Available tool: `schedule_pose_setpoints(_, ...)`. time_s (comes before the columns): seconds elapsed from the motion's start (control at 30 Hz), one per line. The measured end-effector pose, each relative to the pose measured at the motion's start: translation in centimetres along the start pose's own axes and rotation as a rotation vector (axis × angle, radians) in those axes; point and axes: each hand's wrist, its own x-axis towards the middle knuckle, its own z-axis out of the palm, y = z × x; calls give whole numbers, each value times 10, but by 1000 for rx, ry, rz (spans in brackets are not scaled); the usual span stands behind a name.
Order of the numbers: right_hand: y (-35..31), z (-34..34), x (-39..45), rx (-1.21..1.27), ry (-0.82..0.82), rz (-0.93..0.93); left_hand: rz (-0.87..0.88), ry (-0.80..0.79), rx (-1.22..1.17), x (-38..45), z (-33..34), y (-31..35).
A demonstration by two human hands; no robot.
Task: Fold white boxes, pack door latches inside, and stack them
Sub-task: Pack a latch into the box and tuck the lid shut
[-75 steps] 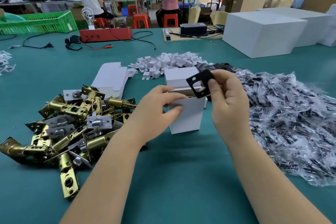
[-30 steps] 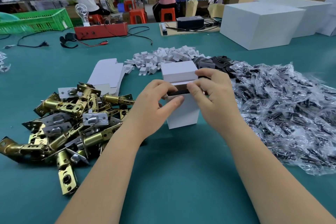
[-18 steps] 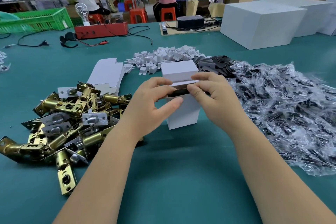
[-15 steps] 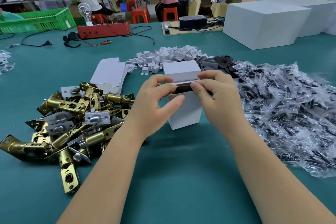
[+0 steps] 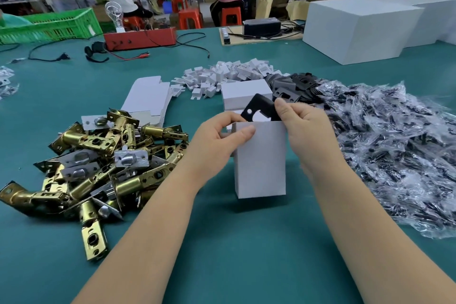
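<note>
Hands grip matte white box (image 5: 260, 158); flat black plate (image 5: 259, 108) protrudes.

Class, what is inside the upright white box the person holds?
A black plate, pinched by the right hand, sticks out of the white box. The left hand steadies the box; its walls hide everything lower down.

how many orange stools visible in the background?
3. One orange stool under the seated person in white at left, one standing free in the middle with a smaller-looking one possibly behind it, one under the person in pink. Others may be hidden.
</note>
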Motion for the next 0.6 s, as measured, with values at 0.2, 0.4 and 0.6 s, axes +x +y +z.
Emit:
schedule_pose_setpoints(0.2, -4, -1, -1, -117, -17, -77, 30, 33, -99, -1, -3, 3)
schedule_pose_setpoints(0.4, -5, -3, -2, -333, -108, -258, 24, 5, -41, -2, -10, 3)
schedule_pose_setpoints(0.6, 17, -43, 25, -784, 128, -39, 83, -102, -37, -7, -9, 13)
